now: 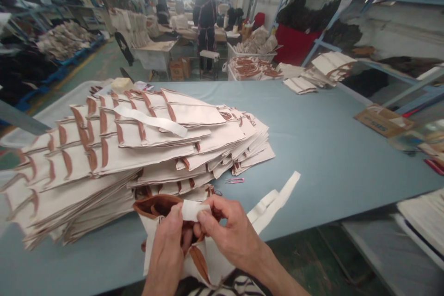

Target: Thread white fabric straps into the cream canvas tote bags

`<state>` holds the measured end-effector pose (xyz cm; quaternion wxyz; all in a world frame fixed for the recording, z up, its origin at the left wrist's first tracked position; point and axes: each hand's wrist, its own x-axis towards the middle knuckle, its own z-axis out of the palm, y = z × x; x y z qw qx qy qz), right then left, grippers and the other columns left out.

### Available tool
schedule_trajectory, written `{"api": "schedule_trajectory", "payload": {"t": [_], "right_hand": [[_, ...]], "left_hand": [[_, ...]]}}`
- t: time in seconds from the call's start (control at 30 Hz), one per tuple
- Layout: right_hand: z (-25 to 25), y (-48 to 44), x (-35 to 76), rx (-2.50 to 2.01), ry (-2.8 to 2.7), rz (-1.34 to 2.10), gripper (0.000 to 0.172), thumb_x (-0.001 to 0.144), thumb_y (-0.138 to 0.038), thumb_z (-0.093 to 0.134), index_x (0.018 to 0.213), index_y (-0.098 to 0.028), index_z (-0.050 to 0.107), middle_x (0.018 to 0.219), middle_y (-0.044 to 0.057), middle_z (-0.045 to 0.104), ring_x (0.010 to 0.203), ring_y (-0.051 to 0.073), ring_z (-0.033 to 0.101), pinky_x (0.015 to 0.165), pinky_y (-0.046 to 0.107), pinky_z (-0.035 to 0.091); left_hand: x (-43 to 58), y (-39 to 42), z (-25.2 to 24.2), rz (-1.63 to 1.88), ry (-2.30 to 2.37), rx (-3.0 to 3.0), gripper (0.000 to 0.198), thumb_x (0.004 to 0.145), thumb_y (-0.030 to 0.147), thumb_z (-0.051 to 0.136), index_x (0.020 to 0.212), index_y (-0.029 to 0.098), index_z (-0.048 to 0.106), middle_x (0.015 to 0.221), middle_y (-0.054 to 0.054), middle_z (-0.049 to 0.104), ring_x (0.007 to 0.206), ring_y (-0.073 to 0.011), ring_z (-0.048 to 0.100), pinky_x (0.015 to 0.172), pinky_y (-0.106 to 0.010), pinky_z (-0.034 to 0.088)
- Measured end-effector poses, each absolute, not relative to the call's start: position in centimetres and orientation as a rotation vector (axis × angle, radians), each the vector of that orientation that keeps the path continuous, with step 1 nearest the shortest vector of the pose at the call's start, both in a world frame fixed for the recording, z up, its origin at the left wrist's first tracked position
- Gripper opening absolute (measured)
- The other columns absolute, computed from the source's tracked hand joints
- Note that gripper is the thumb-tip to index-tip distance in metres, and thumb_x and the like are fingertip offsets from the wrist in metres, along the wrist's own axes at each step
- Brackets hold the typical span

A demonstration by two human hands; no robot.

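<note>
Between my two hands, a short white strip [194, 210] is pinched and held flat over the mouth of a cream cloth bag [151, 229] with brown lining. My left hand [164, 252] is closed on the strip's left end, its thumb on top and its fingers partly hidden by the bag opening. The right end is gripped by thumb and fingers of my right hand [232, 231]. Right of that hand, longer white strips [275, 201] lie on the table. Small pink-handled thread snips [235, 180] rest just beyond my hands.
Large overlapping stacks of cream bags [166, 162] with brown edges cover the blue table's [322, 148] left side; a loose white strip [152, 121] lies on top. More folded cloth [315, 74] sits at the far right corner. A cardboard box [383, 119] stands beyond the right edge. A person [206, 18] stands farther back.
</note>
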<state>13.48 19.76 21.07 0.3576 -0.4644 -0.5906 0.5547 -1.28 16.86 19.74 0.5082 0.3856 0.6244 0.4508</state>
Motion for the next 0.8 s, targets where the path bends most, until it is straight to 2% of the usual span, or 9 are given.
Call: {"api": "schedule_trajectory", "payload": {"t": [0.07,0.17,0.23,0.33,0.5,0.63,0.7,0.8], "right_hand": [[20.8,19.8,13.5,-1.204,-1.508,1.444,0.022,0.095,-0.029,0.056,0.077,-0.019,0.063,0.069,0.001,0.067,0.062,0.014,0.058,0.061,0.025,0.045],[20.7,20.0,13.4,-1.222,-1.524,1.428,0.023,0.094,-0.031,0.057,0.075,-0.019,0.062,0.068,0.0,0.065,0.062,0.014,0.057,0.061,0.025,0.045],[20.7,20.1,13.2,-1.197,-1.518,1.433,0.023,0.094,-0.031,0.057,0.076,-0.019,0.063,0.068,0.001,0.067,0.063,0.015,0.06,0.061,0.025,0.046],[20.4,20.3,13.0,-1.118,-1.485,1.42,0.022,0.094,-0.032,0.057,0.076,-0.019,0.062,0.067,0.002,0.068,0.061,0.015,0.062,0.061,0.026,0.048],[19.8,20.3,12.7,-1.081,-1.485,1.332,0.026,0.095,-0.033,0.058,0.073,-0.02,0.06,0.065,0.002,0.066,0.06,0.015,0.06,0.062,0.026,0.047],[19.0,20.5,13.0,-0.956,-1.265,1.549,0.033,0.096,-0.046,0.062,0.077,-0.019,0.058,0.064,-0.001,0.061,0.056,0.012,0.053,0.058,0.024,0.043],[18.5,20.9,13.5,-0.908,-1.098,1.612,0.039,0.096,-0.054,0.064,0.08,-0.019,0.059,0.062,-0.003,0.058,0.054,0.011,0.049,0.057,0.023,0.042],[18.3,21.9,15.0,-0.862,-0.794,1.568,0.042,0.09,-0.058,0.072,0.079,-0.019,0.06,0.057,-0.005,0.055,0.05,0.009,0.048,0.052,0.021,0.042]], "left_hand": [[-1.6,17.0,19.2,1.05,1.451,0.946,0.063,0.089,0.079,0.051,0.075,0.019,0.065,0.056,0.003,0.051,0.052,-0.014,0.041,0.048,-0.023,0.036],[-1.4,17.2,19.1,1.044,1.46,0.95,0.05,0.081,0.068,0.07,0.085,0.018,0.069,0.064,0.001,0.062,0.06,-0.0166,0.054,0.055,-0.023,0.045],[-1.1,17.4,19.2,1.101,1.469,0.891,0.045,0.084,0.063,0.071,0.082,0.019,0.066,0.062,0.003,0.059,0.059,-0.0147,0.051,0.054,-0.021,0.043],[-0.8,17.6,19.2,1.145,1.385,0.841,0.051,0.084,0.068,0.071,0.078,0.018,0.062,0.06,0.005,0.053,0.057,-0.0123,0.044,0.051,-0.02,0.039],[-1.0,18.0,18.8,1.121,1.442,0.774,0.059,0.075,0.074,0.077,0.075,0.017,0.065,0.061,0.003,0.056,0.059,-0.0128,0.047,0.053,-0.02,0.041],[-1.2,18.3,18.1,1.111,1.439,0.689,0.061,0.071,0.076,0.08,0.071,0.017,0.063,0.058,0.003,0.057,0.056,-0.013,0.051,0.052,-0.02,0.045],[-1.3,18.7,18.0,1.163,1.46,0.625,0.059,0.071,0.075,0.081,0.077,0.018,0.065,0.059,0.003,0.061,0.055,-0.0141,0.055,0.052,-0.021,0.048],[-1.5,19.5,18.8,1.269,1.526,0.456,0.068,0.061,0.074,0.086,0.097,0.018,0.072,0.069,-0.001,0.073,0.062,-0.02,0.066,0.054,-0.025,0.056]]}}
